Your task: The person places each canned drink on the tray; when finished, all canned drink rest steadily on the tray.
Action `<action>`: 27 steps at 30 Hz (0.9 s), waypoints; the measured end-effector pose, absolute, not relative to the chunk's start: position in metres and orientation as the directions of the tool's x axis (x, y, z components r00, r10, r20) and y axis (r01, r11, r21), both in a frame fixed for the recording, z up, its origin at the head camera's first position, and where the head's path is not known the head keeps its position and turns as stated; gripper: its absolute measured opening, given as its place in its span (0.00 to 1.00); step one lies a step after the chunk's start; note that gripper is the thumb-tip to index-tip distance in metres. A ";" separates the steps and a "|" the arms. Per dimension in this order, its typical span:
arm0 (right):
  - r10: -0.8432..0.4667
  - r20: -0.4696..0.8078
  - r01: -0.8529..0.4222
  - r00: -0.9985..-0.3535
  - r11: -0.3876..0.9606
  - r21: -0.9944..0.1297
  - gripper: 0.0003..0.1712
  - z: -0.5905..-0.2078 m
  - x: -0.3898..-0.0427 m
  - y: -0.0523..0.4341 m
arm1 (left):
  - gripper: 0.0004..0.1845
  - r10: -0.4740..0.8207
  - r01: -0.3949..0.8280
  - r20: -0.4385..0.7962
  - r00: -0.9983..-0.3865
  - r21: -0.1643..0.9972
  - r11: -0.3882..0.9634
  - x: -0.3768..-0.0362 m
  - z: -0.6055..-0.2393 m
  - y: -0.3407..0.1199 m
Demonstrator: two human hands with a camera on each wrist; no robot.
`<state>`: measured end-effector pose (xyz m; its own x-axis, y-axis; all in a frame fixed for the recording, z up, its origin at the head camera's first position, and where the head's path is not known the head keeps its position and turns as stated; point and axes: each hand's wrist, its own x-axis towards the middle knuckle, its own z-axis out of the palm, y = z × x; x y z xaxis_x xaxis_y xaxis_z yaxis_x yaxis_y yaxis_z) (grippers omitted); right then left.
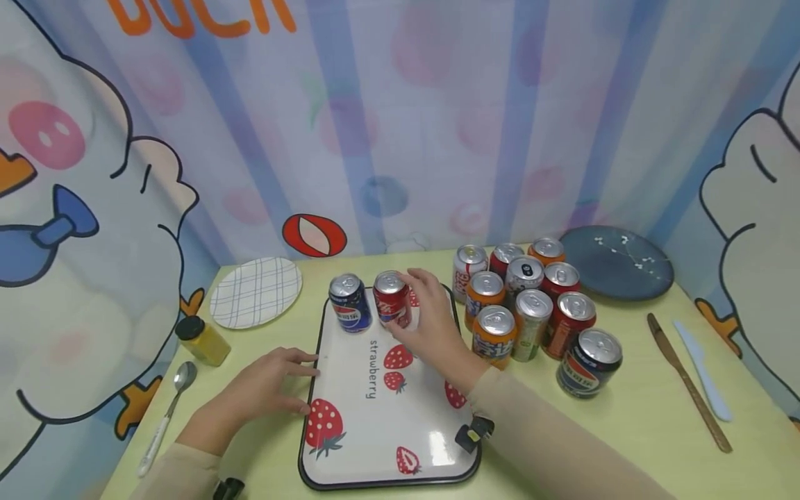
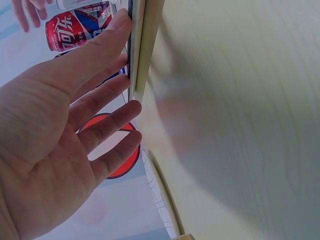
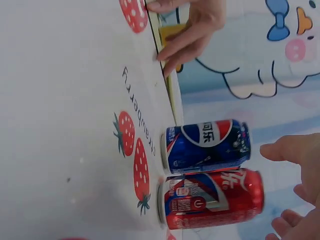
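Hands apart: right hand point(image 1: 431, 319), fingers loose, beside red can point(image 1: 392, 298); left hand point(image 1: 262, 389) flat against tray point(image 1: 350, 444).

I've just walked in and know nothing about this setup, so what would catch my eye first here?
Probably the white strawberry tray in the middle of the yellow-green table, with a blue can and a red can standing side by side at its far end. The right hand is spread by the red can, and the left hand lies flat at the tray's left edge. A cluster of cans stands right of the tray.
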<state>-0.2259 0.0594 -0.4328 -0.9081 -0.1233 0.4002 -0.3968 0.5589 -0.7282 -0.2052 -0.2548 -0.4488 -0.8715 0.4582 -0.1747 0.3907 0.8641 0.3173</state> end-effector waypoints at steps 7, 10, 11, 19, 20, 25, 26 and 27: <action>-0.220 0.456 -0.499 -0.862 0.525 -0.690 0.31 -0.420 -0.190 0.092 | 0.33 0.452 0.384 -0.181 -0.874 0.314 0.868 -0.206 -0.449 -0.254; -0.263 0.481 -0.540 -0.836 0.547 -0.640 0.31 -0.416 -0.177 0.112 | 0.33 0.435 0.366 -0.188 -0.881 0.314 0.876 -0.206 -0.449 -0.254; -0.275 0.493 -0.555 -0.825 0.560 -0.616 0.31 -0.415 -0.173 0.119 | 0.33 0.428 0.357 -0.193 -0.883 0.315 0.879 -0.206 -0.449 -0.253; -0.320 0.555 -0.603 -0.768 0.652 -0.459 0.31 -0.410 -0.147 0.182 | 0.33 0.432 0.365 -0.180 -0.884 0.310 0.878 -0.202 -0.445 -0.253; -0.325 0.562 -0.611 -0.760 0.653 -0.448 0.31 -0.409 -0.145 0.190 | 0.33 0.433 0.368 -0.177 -0.884 0.310 0.877 -0.202 -0.445 -0.253; -0.361 0.586 -0.642 -0.726 0.662 -0.387 0.36 -0.405 -0.138 0.232 | 0.33 0.448 0.384 -0.169 -0.878 0.309 0.870 -0.201 -0.445 -0.252; -0.370 0.581 -0.643 -0.725 0.666 -0.378 0.37 -0.403 -0.137 0.241 | 0.33 0.447 0.383 -0.169 -0.878 0.309 0.870 -0.202 -0.445 -0.252; -0.379 0.575 -0.643 -0.725 0.672 -0.368 0.37 -0.402 -0.136 0.249 | 0.33 0.449 0.385 -0.170 -0.877 0.310 0.870 -0.202 -0.445 -0.252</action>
<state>-0.1362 0.2485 -0.4016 -0.7250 -0.3787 0.5752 -0.6428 0.6720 -0.3677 -0.2015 -0.2518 -0.4451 -0.8773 0.4488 -0.1704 0.3847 0.8695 0.3097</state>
